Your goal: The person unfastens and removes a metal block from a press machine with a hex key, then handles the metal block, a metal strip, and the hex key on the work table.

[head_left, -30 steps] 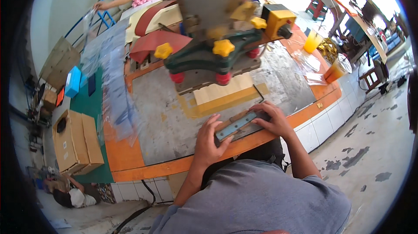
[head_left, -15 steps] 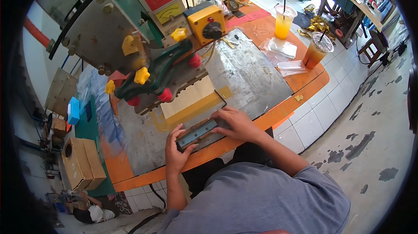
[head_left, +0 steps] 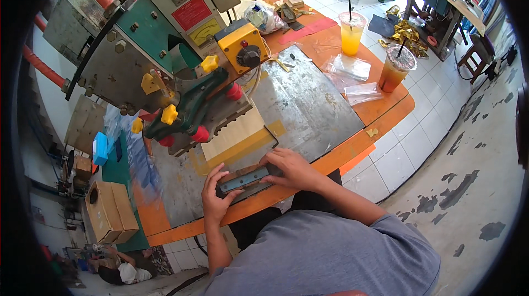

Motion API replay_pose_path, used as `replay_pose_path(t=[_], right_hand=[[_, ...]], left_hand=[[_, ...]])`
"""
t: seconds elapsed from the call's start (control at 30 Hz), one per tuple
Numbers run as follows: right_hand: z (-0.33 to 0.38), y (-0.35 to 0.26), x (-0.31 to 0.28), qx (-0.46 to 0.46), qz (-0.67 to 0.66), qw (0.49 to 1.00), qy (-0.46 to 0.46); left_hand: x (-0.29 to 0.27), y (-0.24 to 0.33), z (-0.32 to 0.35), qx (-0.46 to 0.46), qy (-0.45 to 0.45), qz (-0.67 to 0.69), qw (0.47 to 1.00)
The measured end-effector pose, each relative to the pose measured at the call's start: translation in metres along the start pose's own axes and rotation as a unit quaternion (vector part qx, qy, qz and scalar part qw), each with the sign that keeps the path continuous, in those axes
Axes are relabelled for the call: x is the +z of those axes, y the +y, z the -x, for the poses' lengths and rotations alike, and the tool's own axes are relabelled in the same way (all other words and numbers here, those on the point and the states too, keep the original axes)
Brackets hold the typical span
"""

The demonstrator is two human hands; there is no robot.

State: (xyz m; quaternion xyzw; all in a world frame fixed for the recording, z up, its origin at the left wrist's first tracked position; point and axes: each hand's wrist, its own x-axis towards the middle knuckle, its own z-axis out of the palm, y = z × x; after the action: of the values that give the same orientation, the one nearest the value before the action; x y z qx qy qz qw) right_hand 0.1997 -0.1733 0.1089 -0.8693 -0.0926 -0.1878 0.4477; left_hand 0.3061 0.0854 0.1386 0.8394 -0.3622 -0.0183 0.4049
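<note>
A blue-grey metal bar with small holes (head_left: pixel 244 180) and brown edges lies slantwise above the near edge of the metal plate. My left hand (head_left: pixel 216 195) grips its left end between thumb and fingers. Around the right end, my right hand (head_left: pixel 287 169) is closed, its fingers covering that tip. Just beyond the bar is a tan sheet edged with yellow tape (head_left: pixel 234 133). A thin black bent rod (head_left: pixel 274 137) lies along its right side. Over the sheet hangs the press head with yellow star knobs (head_left: pixel 169 114) and red caps.
The metal plate (head_left: pixel 325 111) covers much of an orange table (head_left: pixel 388 109). A yellow control box (head_left: pixel 242 48) juts from the press. Two plastic cups, one yellow (head_left: pixel 351 34) and one amber (head_left: pixel 392 75), stand at the right. A carton (head_left: pixel 110 213) and another person (head_left: pixel 129 271) are at lower left.
The whole view has shifted a little, bringing more of the press into sight. Both hands keep hold of the bar's two ends; its pose on the table looks nearly the same.
</note>
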Motion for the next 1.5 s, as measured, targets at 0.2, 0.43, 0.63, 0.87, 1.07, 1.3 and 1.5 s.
replay_pose_path(t=[0.2, 0.43, 0.63, 0.87, 1.07, 1.3, 1.5], right_hand=[[-0.002, 0.0, 0.0, 0.012, -0.032, 0.999, -0.015], [-0.004, 0.0, 0.002, 0.014, -0.036, 0.999, -0.001], [-0.006, -0.005, 0.001, 0.017, -0.033, 0.999, 0.003], [-0.005, -0.003, 0.005, 0.039, -0.034, 0.998, 0.024], [-0.005, -0.007, 0.007, 0.059, -0.066, 0.996, 0.028], [-0.004, -0.009, 0.004, 0.079, -0.054, 0.995, 0.022], [-0.011, -0.015, 0.01, 0.088, -0.081, 0.993, 0.021]], left_hand=[[0.004, -0.013, 0.006, 0.048, 0.013, 0.013, 0.999], [0.004, -0.014, 0.006, 0.066, 0.016, 0.013, 0.998], [0.003, -0.013, 0.008, 0.049, 0.011, 0.025, 0.998], [0.003, -0.011, 0.004, 0.014, 0.003, 0.046, 0.999], [0.003, -0.015, 0.008, -0.019, 0.0, 0.07, 0.997], [-0.001, -0.011, 0.002, 0.015, 0.022, 0.12, 0.992], [-0.006, -0.019, 0.009, 0.016, 0.106, 0.11, 0.988]])
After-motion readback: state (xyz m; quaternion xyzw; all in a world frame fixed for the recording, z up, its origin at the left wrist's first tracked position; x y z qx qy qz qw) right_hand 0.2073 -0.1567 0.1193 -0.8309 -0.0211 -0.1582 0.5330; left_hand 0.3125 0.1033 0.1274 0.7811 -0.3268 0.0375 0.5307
